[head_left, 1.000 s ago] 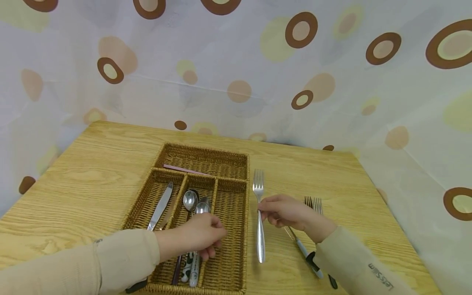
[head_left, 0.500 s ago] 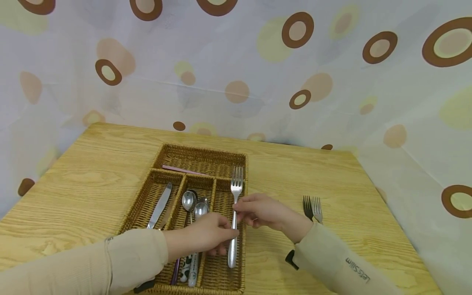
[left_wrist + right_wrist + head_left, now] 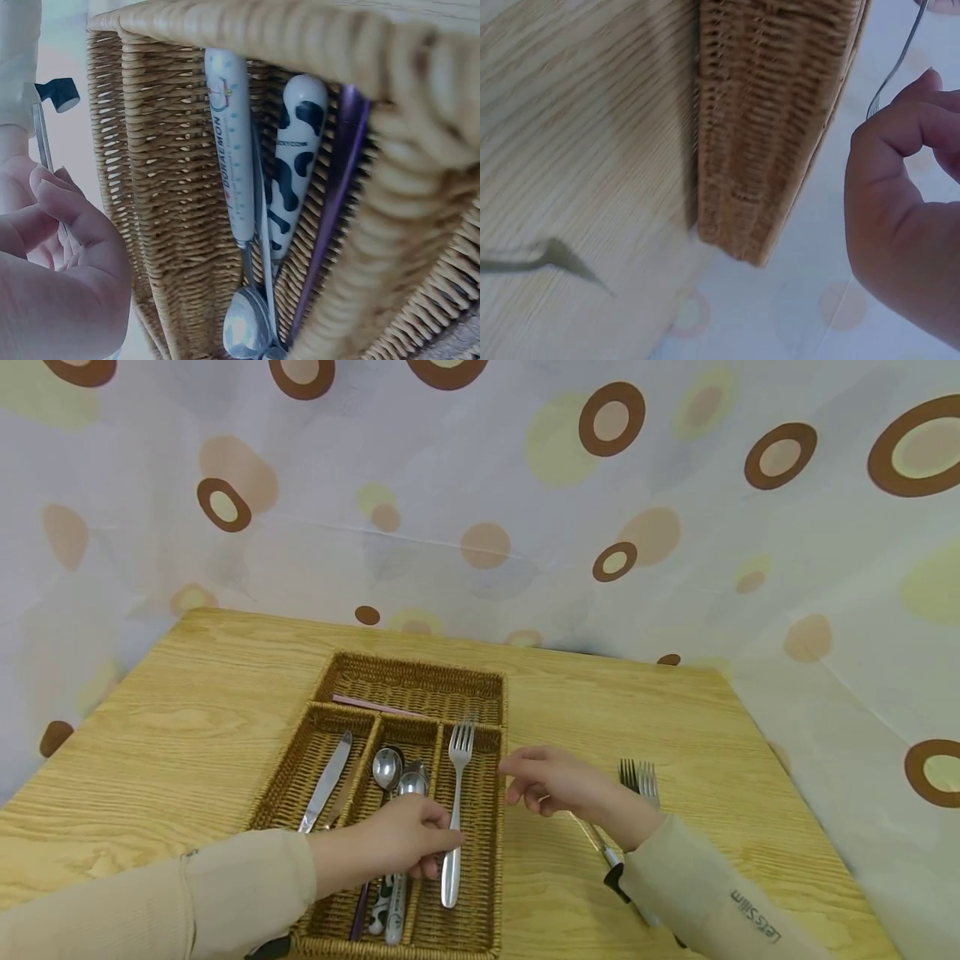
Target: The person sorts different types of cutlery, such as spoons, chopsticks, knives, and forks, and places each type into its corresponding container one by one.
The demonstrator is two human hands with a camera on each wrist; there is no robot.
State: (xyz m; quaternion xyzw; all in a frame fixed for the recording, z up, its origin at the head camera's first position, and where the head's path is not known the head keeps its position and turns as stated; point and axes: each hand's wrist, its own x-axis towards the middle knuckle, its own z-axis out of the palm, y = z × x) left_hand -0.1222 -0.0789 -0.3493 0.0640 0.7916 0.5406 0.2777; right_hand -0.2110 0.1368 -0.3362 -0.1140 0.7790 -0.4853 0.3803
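A silver fork (image 3: 454, 793) is pinched by its handle between the thumb and fingers of my left hand (image 3: 401, 837), above the right-hand compartment of the wicker cutlery tray (image 3: 501, 860). Its tines point away from me. My right hand (image 3: 566, 787) holds nothing and hovers just right of the tray's rim, fingers loosely bent. In the left wrist view, the fork handle (image 3: 42, 139) sticks up from the left fingers. Spoons (image 3: 387, 768) lie in the middle compartment, partly hidden by the left hand; their handles include a cow-patterned one (image 3: 296, 165) and a purple one (image 3: 330, 210).
A table knife (image 3: 327, 781) lies in the tray's left compartment, and a pink stick (image 3: 375, 704) in the back one. Right on the wooden table (image 3: 600, 710) are a black fork (image 3: 627, 773), a silver fork (image 3: 647, 783) and other cutlery partly under the right arm.
The right hand carried the fork left from the table to over the tray. The left hand took its handle, and the right hand let go and drew back to the right.
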